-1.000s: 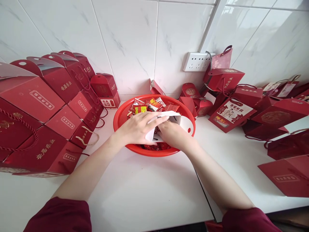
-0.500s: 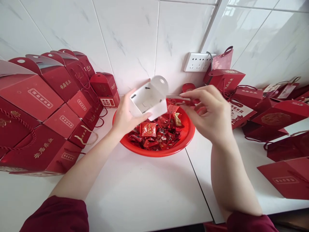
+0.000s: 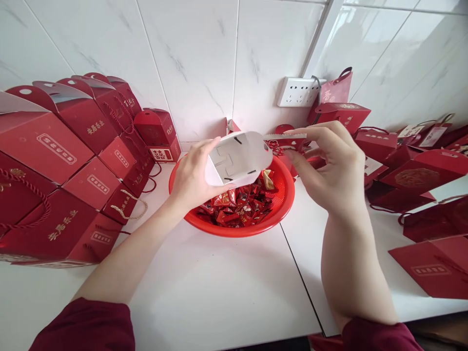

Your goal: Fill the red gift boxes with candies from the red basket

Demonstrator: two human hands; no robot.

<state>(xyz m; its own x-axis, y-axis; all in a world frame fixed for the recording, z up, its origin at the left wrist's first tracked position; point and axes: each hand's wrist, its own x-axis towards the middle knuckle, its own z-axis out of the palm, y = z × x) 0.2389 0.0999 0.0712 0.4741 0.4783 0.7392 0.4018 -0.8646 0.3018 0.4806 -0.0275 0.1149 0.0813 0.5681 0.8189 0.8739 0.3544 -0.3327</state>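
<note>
My left hand point(image 3: 195, 175) grips an open box point(image 3: 237, 158) with a white inside, tilted so that its opening faces me. Nothing lies in the part of the box that shows. In my right hand point(image 3: 325, 165) is a red candy packet point(image 3: 285, 145) with a jagged edge, pinched between thumb and fingers beside the box's flap. Below both hands stands a red basket point(image 3: 237, 231) holding many red-wrapped candies point(image 3: 243, 207). One gold wrapper point(image 3: 268, 180) shows among them.
Stacked red gift boxes with rope handles point(image 3: 66, 131) fill the left side. More red boxes point(image 3: 413, 175) stand at the right. A white power strip point(image 3: 298, 92) is on the tiled wall point(image 3: 197, 58) behind the basket.
The box in my left hand has turned, its flap now pointing right towards my right hand. My right hand has shifted slightly right, and the packet in it shows more clearly.
</note>
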